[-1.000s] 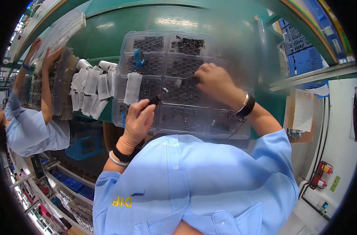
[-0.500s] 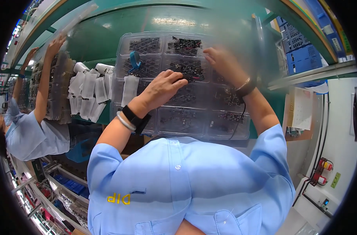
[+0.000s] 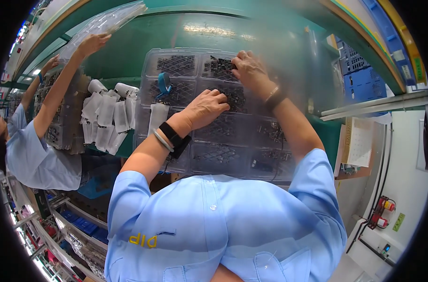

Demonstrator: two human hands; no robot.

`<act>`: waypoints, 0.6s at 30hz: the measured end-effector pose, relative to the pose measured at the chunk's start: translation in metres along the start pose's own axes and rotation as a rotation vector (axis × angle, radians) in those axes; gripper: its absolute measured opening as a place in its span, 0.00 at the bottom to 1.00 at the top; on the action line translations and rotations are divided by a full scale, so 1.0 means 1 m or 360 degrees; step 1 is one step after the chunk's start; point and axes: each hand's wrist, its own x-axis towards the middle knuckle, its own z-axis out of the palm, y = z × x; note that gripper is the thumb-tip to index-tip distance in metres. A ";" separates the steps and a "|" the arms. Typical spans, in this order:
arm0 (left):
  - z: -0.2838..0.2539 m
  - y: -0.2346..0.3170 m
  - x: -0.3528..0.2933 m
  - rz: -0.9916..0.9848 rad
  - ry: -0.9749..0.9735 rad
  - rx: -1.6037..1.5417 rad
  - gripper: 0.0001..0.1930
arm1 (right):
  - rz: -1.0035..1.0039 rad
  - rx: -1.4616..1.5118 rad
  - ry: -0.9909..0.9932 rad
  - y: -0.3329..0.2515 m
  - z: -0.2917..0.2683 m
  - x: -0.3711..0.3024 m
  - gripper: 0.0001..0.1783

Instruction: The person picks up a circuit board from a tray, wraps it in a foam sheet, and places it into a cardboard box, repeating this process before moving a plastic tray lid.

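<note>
A clear plastic tray (image 3: 195,167) with divided compartments lies before me, holding many small dark electronic parts (image 3: 176,65). Over its middle column, my left hand (image 3: 205,110) has its fingers bent down among dark parts (image 3: 236,96); the fingertips are partly hidden. My right hand (image 3: 252,73) reaches to the far compartment, fingers curled against a cluster of black parts (image 3: 218,66). Whatever lies within either hand's grip is too small or covered to make out. A dark band and a pale bracelet circle my left wrist; a dark band is on the right.
Left of the tray lies a pile of white pouches (image 3: 106,110). A blue strap (image 3: 164,84) rests on the tray's left side. Further left, a co-worker in a blue shirt (image 3: 40,150) raises a clear plastic tray (image 3: 103,28) beside stacked trays (image 3: 73,113). Blue crates (image 3: 362,82) stand at the right.
My right hand has moved left and away from me onto the far compartment's parts. My left hand stays over the middle column. The co-worker's clear tray has swung further into view.
</note>
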 end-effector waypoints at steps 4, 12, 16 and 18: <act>-0.003 0.002 -0.001 -0.0079 -0.0026 -0.0005 0.10 | -0.0029 0.0151 -0.0061 -0.006 -0.007 -0.011 0.15; 0.000 0.017 -0.005 -0.0195 -0.0069 0.0017 0.12 | 0.0084 0.0134 -0.0068 -0.004 0.000 -0.015 0.16; 0.003 0.027 -0.020 -0.0164 0.0111 0.0055 0.14 | 0.0077 0.0134 0.0023 -0.005 -0.001 -0.025 0.16; 0.004 0.030 -0.024 -0.0171 0.0126 0.0097 0.15 | 0.0052 0.0150 0.0174 -0.003 -0.001 -0.030 0.16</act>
